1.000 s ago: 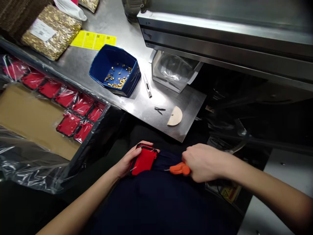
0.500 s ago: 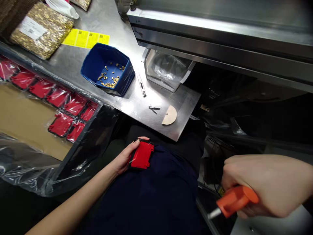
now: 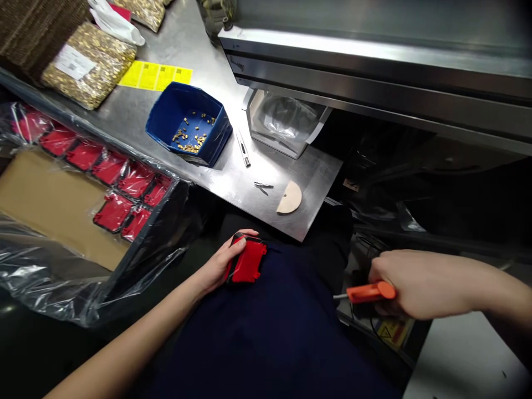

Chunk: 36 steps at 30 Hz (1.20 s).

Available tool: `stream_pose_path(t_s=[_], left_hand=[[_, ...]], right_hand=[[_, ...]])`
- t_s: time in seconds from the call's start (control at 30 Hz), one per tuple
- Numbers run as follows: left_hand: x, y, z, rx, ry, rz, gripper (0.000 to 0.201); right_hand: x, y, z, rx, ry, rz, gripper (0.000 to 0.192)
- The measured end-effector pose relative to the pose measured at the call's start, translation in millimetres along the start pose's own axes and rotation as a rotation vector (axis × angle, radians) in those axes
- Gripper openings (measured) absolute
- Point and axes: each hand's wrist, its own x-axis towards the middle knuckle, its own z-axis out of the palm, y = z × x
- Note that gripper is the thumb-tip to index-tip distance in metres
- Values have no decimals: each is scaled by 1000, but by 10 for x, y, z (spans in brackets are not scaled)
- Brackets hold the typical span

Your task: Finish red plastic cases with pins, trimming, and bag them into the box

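My left hand (image 3: pixel 220 264) grips a red and black plastic part (image 3: pixel 248 261) at its left edge, close in front of my dark blue clothing. The thumb lies over the part's black rim, and small red lugs stick out on its right side. Out to the right, my right hand (image 3: pixel 419 280) is closed around an orange air blow gun (image 3: pixel 371 292). Its thin metal nozzle points left, toward the red part but well apart from it. The fingers beneath the blow gun are largely hidden.
On the metal table (image 3: pixel 224 191) are a blue bin (image 3: pixel 160 119) of small brass pieces, a utility knife (image 3: pixel 243 149), small pliers (image 3: pixel 263 186) and a beige half-disc (image 3: pixel 291 198). A lined box (image 3: pixel 70 205) holds bagged red parts. A steel frame (image 3: pixel 374 83) overhangs the right.
My right hand has moved slightly up and left with the blow gun, whose nozzle now points nearly level to the left. My left hand has shifted a little, tilting the red part.
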Motion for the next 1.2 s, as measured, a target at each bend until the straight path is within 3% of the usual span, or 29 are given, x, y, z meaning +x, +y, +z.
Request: stream_pose_path(t_s=[0.07, 0.13, 0.33, 0.4, 0.47, 0.53, 0.6, 0.67, 0.73, 0.8, 0.93, 1.0, 1.1, 1.2], left_hand=[[-14, 35, -27, 25, -68, -6, 51], [-63, 123, -18, 131, -157, -2, 61], [-258, 516, 154, 1098, -374, 168, 93], [-269, 571, 104, 1115, -460, 173, 101], [-250, 532, -30, 904, -510, 119, 104], [-215, 399, -188, 522, -444, 76, 104], [-179, 223, -287, 180, -211, 120, 107], [-161, 84, -275, 201, 75, 195, 106], [-171, 42, -153, 443, 257, 247, 103], [-199, 102, 34, 820, 213, 299, 106], [-194, 352, 364, 1668, -128, 380, 115], [-160, 468, 410, 1866, -203, 379, 116], [-153, 595, 285, 1776, -277, 336, 114], [-211, 630, 8, 1342, -156, 260, 90]], right_hand=[[-69, -109, -84, 35, 2, -70, 15], [-67, -219, -179, 29, 35, -41, 12], [95, -430, -463, 57, 14, -99, 13], [191, -462, -550, 23, 41, -93, 14], [319, -476, -601, -9, 82, -96, 17], [454, -486, -580, 3, 90, -129, 21], [559, -511, -472, 16, 98, -137, 23], [604, -558, -310, 15, 116, -140, 21], [580, -623, -166, 17, 122, -176, 18], [514, -710, -108, -6, 153, -160, 13], [412, -971, -255, -162, 281, -2, 5], [409, -1088, -340, -215, 279, -16, 8], [444, -1030, -302, -203, 275, 5, 8], [543, -587, -46, -161, 456, -4, 15]])
